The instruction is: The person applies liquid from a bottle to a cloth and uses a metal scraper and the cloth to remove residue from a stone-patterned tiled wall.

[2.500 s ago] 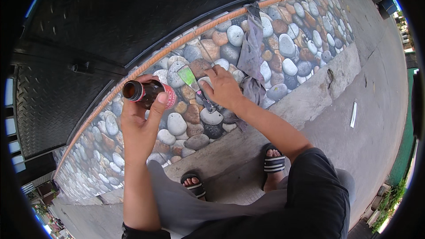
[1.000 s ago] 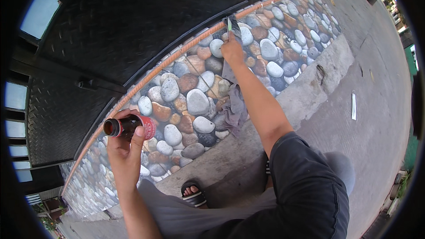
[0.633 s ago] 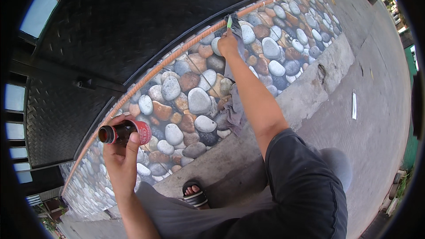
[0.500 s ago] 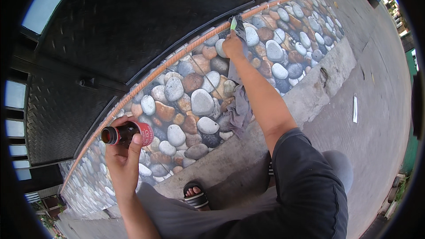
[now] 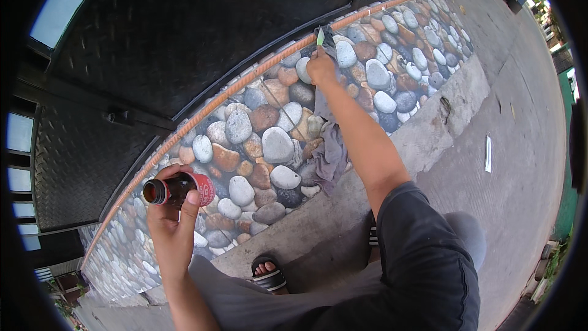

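Note:
My left hand [image 5: 170, 224] is closed around a small brown glass bottle [image 5: 179, 189] with a red label. The bottle lies tilted almost level, its uncapped mouth facing left. Farther off, my right hand [image 5: 321, 68] grips a grey cloth [image 5: 331, 156] at the orange-brown trim strip [image 5: 263, 65]. A pale green pointed piece [image 5: 320, 37] sticks up from the fingers of that hand; its kind cannot be made out. From there the cloth trails down over the pebble-patterned surface [image 5: 277, 146] and ends in a crumpled heap near the concrete ledge.
Behind the trim stands a black metal gate [image 5: 202, 30] with a bolt latch [image 5: 119, 116]. A rough concrete ledge [image 5: 422, 141] edges the pebble pattern on my side. A thin white strip [image 5: 488, 153] lies on the pavement at right. My sandalled foot [image 5: 268, 273] is below the ledge.
The bottle in my left hand has shifted slightly right and down. My right hand stays at the trim with the cloth, and the view has moved a little.

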`<state>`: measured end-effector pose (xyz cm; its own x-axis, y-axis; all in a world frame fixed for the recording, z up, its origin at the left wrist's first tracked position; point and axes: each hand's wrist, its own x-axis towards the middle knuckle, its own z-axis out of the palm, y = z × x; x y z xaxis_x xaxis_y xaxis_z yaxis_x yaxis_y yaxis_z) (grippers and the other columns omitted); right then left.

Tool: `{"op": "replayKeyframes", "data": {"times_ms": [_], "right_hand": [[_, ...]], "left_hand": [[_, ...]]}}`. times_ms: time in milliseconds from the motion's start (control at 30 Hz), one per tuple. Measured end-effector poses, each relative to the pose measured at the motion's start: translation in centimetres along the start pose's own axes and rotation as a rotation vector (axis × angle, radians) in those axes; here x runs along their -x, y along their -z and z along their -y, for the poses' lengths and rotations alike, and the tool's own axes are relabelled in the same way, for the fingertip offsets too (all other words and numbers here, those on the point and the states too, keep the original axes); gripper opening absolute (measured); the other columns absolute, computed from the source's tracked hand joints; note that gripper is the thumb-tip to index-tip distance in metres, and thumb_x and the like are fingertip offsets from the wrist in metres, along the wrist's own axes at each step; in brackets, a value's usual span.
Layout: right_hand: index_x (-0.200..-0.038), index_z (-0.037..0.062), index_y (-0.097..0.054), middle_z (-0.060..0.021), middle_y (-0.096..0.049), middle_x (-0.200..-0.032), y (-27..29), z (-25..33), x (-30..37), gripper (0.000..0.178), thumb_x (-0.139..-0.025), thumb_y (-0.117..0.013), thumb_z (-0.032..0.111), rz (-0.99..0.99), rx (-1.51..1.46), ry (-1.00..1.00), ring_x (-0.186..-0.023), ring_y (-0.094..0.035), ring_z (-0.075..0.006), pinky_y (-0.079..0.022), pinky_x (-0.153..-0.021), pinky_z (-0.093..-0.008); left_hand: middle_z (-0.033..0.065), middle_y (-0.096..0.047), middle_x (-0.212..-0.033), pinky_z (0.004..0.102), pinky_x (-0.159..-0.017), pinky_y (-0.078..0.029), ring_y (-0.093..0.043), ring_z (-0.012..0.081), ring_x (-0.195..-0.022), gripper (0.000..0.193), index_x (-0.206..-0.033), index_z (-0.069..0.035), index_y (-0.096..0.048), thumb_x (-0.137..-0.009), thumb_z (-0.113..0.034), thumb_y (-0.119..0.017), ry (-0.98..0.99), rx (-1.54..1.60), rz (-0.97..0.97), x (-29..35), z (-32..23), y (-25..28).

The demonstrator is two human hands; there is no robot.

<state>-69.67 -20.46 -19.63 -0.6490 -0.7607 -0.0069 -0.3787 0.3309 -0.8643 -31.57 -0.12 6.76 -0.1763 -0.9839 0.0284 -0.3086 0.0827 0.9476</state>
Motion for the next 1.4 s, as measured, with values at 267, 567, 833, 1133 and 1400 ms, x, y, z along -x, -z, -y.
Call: {"op": "replayKeyframes", "data": {"times_ms": [267,567,833,1133,1400], "right_hand": [[-0.140,-0.0082,-0.047,-0.0318,-0.063,-0.123,-0.8,1.6,1.0,0.049,-0.097,-0.049,0.016,0.041,0.053,-0.035,-0.123,-0.060,-0.0343,-0.051,-0.096,-0.0391],[-0.149,0.0013,-0.039,-0.0252,-0.068,-0.107,3.7,0.7,-0.9,0.050,-0.101,-0.040,0.016,0.108,-0.521,-0.305,-0.063,-0.067,-0.0243,-0.051,-0.048,-0.0336],[-0.142,-0.0021,-0.047,-0.0292,-0.070,-0.106,0.6,0.2,1.1,0.051,-0.096,-0.046,0.019,-0.080,0.292,0.083,-0.102,-0.069,-0.0405,-0.053,-0.090,-0.0475],[-0.145,-0.0005,-0.046,-0.0277,-0.070,-0.108,2.8,-1.9,-0.8,0.054,-0.094,-0.046,0.017,0.035,0.555,0.140,-0.101,-0.070,-0.0394,-0.055,-0.088,-0.0467],[-0.148,0.0005,-0.042,-0.0252,-0.071,-0.099,4.0,-3.2,-1.0,0.057,-0.094,-0.047,0.016,0.034,0.663,0.280,-0.091,-0.071,-0.0375,-0.056,-0.083,-0.0473]], "left_hand": [[0.0091,-0.062,-0.122,0.0302,-0.095,-0.048,-0.060,0.0152,-0.108,0.041,-0.131,-0.002,-0.054,-0.094,-0.010,-0.069,0.017,-0.031,0.007,0.4,0.1,0.3],[0.0091,-0.063,-0.119,0.0299,-0.093,-0.049,-0.061,0.0151,-0.106,0.040,-0.130,-0.002,-0.055,-0.093,-0.009,-0.070,0.000,-0.013,0.011,0.4,0.2,0.4],[0.0089,-0.063,-0.117,0.0295,-0.092,-0.049,-0.061,0.0150,-0.106,0.041,-0.130,-0.001,-0.055,-0.093,-0.008,-0.071,0.015,-0.023,0.054,0.7,0.2,0.4],[0.0099,-0.062,-0.122,0.0309,-0.094,-0.049,-0.061,0.0155,-0.106,0.042,-0.132,-0.002,-0.053,-0.094,-0.008,-0.069,0.017,0.001,0.004,0.0,0.1,-0.6],[0.0084,-0.062,-0.122,0.0309,-0.094,-0.049,-0.061,0.0158,-0.108,0.043,-0.132,-0.002,-0.053,-0.094,-0.008,-0.070,0.033,0.030,0.063,-1.2,0.5,-3.1]]}}
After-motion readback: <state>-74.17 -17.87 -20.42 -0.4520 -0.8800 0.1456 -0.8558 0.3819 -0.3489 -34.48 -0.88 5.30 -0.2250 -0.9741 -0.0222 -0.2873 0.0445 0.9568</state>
